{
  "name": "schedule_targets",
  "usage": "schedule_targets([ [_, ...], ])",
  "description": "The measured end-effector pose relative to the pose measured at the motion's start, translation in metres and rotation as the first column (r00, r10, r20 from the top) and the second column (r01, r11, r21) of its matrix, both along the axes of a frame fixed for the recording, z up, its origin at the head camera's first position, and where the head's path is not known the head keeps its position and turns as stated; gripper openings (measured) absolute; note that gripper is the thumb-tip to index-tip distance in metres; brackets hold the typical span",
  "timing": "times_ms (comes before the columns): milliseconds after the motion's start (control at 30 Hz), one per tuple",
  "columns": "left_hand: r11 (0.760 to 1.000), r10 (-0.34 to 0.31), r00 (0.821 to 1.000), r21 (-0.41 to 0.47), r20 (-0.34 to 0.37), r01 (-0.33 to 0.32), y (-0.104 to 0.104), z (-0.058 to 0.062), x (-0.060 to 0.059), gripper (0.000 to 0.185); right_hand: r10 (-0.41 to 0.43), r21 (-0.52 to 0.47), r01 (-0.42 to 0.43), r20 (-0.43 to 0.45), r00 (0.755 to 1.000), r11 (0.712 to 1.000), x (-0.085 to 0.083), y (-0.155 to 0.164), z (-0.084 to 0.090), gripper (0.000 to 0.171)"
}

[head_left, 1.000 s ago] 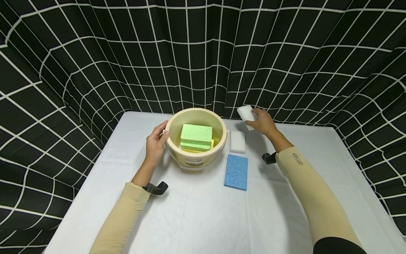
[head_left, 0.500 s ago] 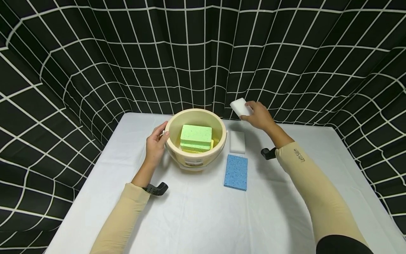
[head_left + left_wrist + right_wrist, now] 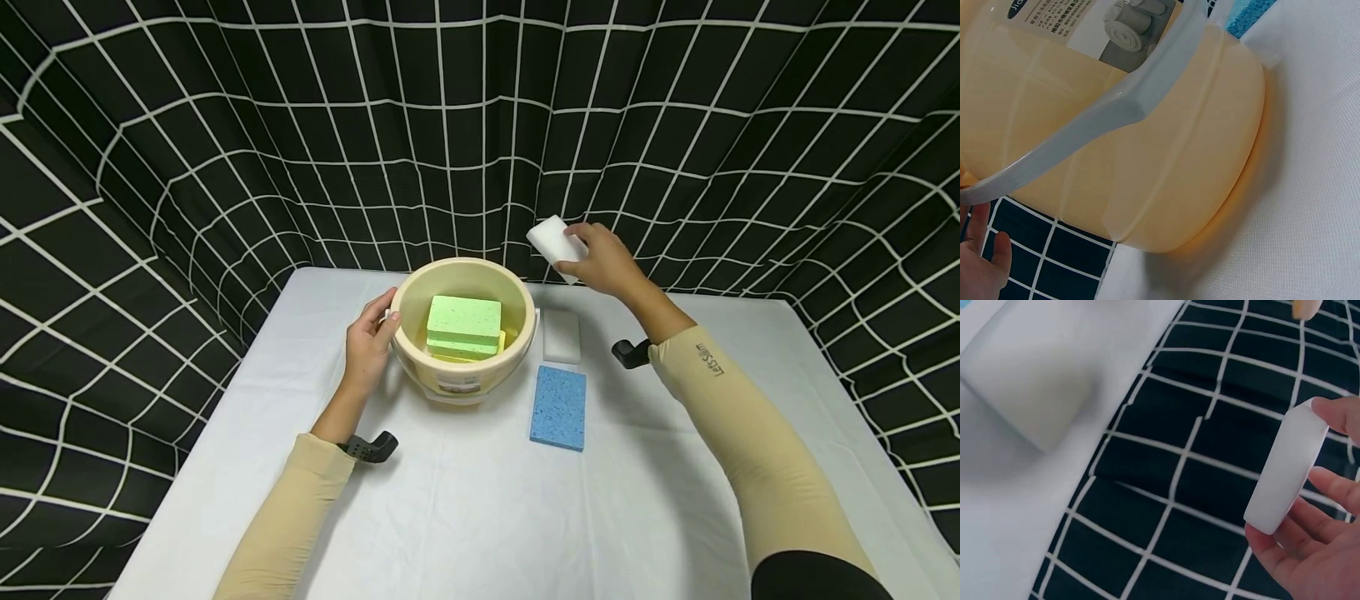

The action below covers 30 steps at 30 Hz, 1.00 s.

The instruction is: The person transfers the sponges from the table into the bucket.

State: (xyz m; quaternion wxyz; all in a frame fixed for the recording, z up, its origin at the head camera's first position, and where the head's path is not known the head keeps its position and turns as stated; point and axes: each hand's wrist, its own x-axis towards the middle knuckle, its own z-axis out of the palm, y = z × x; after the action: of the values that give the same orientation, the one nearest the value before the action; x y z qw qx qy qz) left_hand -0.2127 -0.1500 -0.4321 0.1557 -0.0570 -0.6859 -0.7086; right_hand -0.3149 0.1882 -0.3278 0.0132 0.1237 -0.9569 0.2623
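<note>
White table (image 3: 465,500), labelled bucket (image 3: 450,385)

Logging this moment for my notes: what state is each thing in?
White sponge: held in the air by the right hand.
Bucket: upright on the table, left hand resting on its side.
Green sponge: inside the bucket, on top.
Second white sponge: flat on the table.
Blue sponge: flat on the table.

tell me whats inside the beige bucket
Inside the beige bucket a green sponge lies on top. A yellow sponge peeks out beneath it; anything lower is covered.
</note>
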Motion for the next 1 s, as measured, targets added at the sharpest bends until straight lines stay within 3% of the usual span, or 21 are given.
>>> schedule_targets([
  [267, 1.000, 0.008, 1.000, 0.007, -0.009, -0.008, 0.000, 0.000, 0.000, 0.042, 0.046, -0.028, -0.047, -0.032, 0.998, 0.998, 0.005, -0.015, 0.015, 0.061],
  [567, 1.000, 0.007, 1.000, 0.013, -0.008, -0.007, 0.000, 0.000, 0.000, 0.042, 0.105, -0.049, -0.105, -0.007, 0.994, 0.993, 0.008, -0.037, 0.030, 0.060],
  [1000, 1.000, 0.001, 1.000, 0.016, -0.022, -0.001, 0.001, 0.000, 0.000, 0.042, 0.276, -0.017, -0.276, -0.039, 0.960, 0.961, 0.020, -0.068, 0.035, 0.055],
])
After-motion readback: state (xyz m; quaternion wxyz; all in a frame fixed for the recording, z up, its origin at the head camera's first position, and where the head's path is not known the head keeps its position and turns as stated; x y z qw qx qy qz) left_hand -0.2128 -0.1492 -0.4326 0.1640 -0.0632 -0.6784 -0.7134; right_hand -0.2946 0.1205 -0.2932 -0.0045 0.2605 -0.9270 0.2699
